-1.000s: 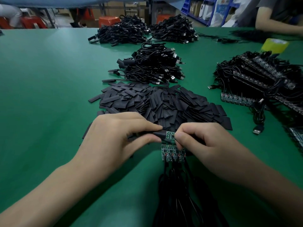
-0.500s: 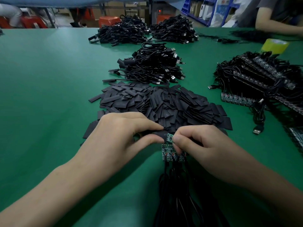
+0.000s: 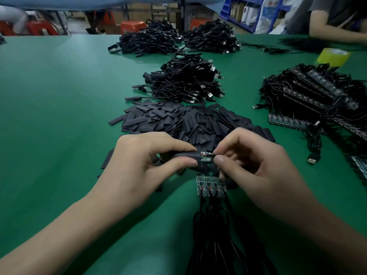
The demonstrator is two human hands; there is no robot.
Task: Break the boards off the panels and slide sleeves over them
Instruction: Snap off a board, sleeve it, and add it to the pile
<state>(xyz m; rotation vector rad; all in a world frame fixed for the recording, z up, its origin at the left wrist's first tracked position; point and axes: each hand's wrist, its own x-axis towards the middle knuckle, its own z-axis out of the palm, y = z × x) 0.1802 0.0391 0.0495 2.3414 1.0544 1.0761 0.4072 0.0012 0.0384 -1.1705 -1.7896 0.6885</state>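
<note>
Black cables (image 3: 214, 235) trail toward the camera from a short strip of panel (image 3: 211, 186) lying flat on the green table (image 3: 59, 96), its few remaining boards left joined, probably so they are within reach for the next break. Just above it, the worker's left hand (image 3: 151, 165) pinches a black sleeve (image 3: 184, 155) between thumb and forefinger, while the right hand (image 3: 252, 163) pinches the wired end of a single green board (image 3: 205, 156) the same way. The two are lined up end to end. The board shows in the gap between the hands, and its far end appears to have entered the sleeve's mouth; how deep it sits cannot be told. The other fingers of both hands are curled under. Holding both pieces off the table likely lets the sleeve slide without catching. Directly behind the hands, a loose heap of spare sleeves (image 3: 178, 120) sits close enough to pick from. Beyond it is a mound of cables with USB plugs (image 3: 184, 84), apparently finished pieces, with two more mounds (image 3: 149, 42) farther back. To the right, well apart, stacked panels (image 3: 317, 100) with their cables await breaking. Behind them stands a yellow tape roll (image 3: 332, 55), and a second person's arm (image 3: 335, 26) rests at the table's far edge.
</note>
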